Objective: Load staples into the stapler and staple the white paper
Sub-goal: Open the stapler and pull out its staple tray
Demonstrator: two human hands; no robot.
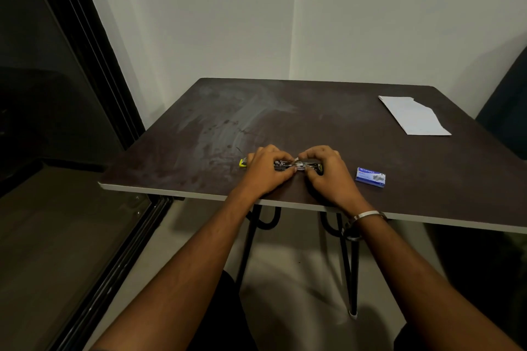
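A stapler [298, 166] lies opened flat on the dark table [285, 111] near its front edge, its metal channel showing between my hands and a yellow end [242, 163] sticking out to the left. My left hand [266, 169] grips the stapler's left part. My right hand [325, 169] pinches over the metal channel; a thin silvery strip, probably staples, shows at its fingertips. A small blue staple box [370, 177] sits just right of my right hand. The white paper [413, 117] lies at the far right of the table.
The table stands in a corner against white walls. A dark glass sliding door [57, 94] runs along the left. A dark chair back [507, 111] rises at the far right edge. Black hairpin legs [349, 265] show under the front edge.
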